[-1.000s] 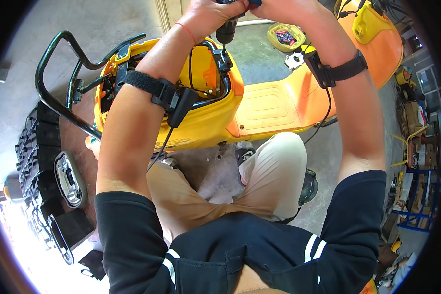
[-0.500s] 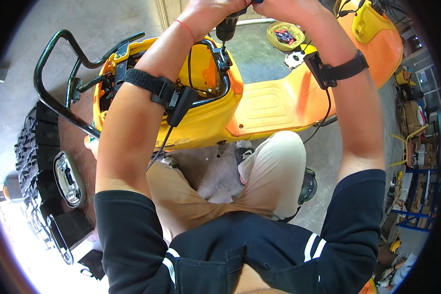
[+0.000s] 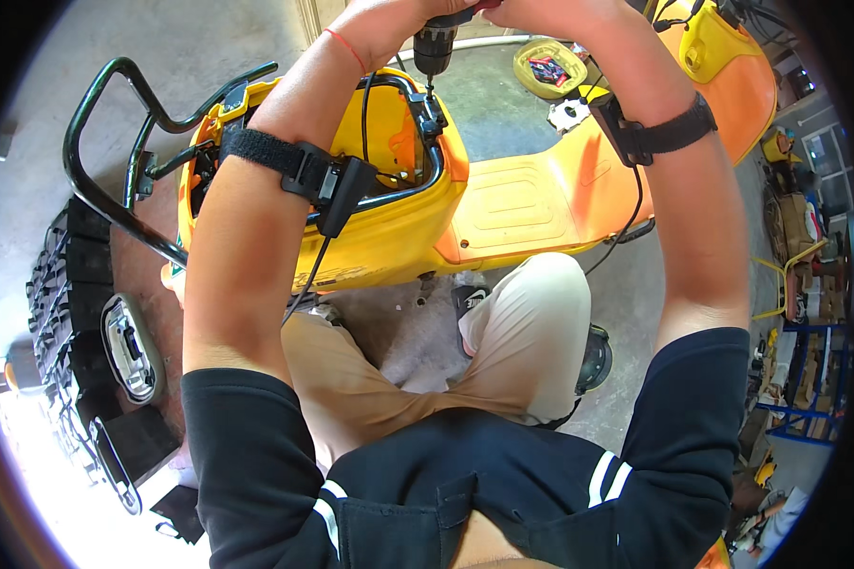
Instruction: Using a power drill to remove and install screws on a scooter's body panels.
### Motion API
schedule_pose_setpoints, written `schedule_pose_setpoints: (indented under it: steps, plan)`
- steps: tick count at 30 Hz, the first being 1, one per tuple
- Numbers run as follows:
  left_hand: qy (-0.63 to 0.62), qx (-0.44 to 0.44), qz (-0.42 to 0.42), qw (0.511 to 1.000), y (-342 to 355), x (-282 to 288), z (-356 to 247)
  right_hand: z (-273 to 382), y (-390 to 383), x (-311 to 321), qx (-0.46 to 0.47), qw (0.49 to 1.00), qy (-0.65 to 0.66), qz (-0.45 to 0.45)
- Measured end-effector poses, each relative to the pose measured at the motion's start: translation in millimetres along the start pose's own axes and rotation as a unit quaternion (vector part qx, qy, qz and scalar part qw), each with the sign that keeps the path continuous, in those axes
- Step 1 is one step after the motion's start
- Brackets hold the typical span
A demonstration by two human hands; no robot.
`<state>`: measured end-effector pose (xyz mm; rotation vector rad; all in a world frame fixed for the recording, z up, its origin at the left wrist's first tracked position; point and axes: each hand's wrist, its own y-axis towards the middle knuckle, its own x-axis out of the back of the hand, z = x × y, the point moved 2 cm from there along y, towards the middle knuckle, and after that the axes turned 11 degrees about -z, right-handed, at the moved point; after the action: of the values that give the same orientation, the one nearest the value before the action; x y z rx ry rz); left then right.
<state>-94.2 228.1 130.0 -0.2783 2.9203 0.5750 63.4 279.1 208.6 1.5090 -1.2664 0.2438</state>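
Note:
A black power drill [image 3: 434, 49] points down at the top of the view, its chuck and thin bit showing. My left hand [image 3: 396, 17] is closed around the drill's body, and my right hand [image 3: 539, 15] meets the same body from the other side. The upper edge cuts off both hands and most fingers. Below the bit is a black latch-like bracket [image 3: 431, 119] on the black tube frame around the opening in a yellow scooter body [image 3: 389, 242]. The bit's tip reaches the bracket's upper end; whether it sits on a screw I cannot make out.
An orange footboard [image 3: 512, 204] extends right from the scooter body. A black grab rail [image 3: 71, 142] sticks out left. Beyond the scooter lie a yellow tray [image 3: 531, 81] and a white plate-like part [image 3: 567, 116]. Black trim parts [image 3: 85, 256] lie at the left; a blue rack [image 3: 807, 379] stands right.
The drill and my hands have shifted slightly up and left, and more of the bit shows. The scooter looks nearly unchanged, with a small shift of the whole view.

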Motion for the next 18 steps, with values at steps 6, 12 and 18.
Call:
schedule_pose_setpoints:
  steps: [6, 12, 18]
  plan:
    - [0.006, 0.007, -0.015, 1.000, -1.1, 1.7, 1.3, 1.1, -0.1, -1.3, -0.014, 1.000, 0.002, -0.002]
    - [-0.019, -0.012, -0.014, 1.000, -1.3, -2.4, 4.1, -2.9, -3.6, -1.2, -0.006, 1.000, 0.015, -0.007]
    - [-0.010, 0.000, -0.020, 1.000, -1.1, 0.3, 9.0, -3.3, 0.1, -2.0, 0.015, 0.999, 0.048, -0.019]
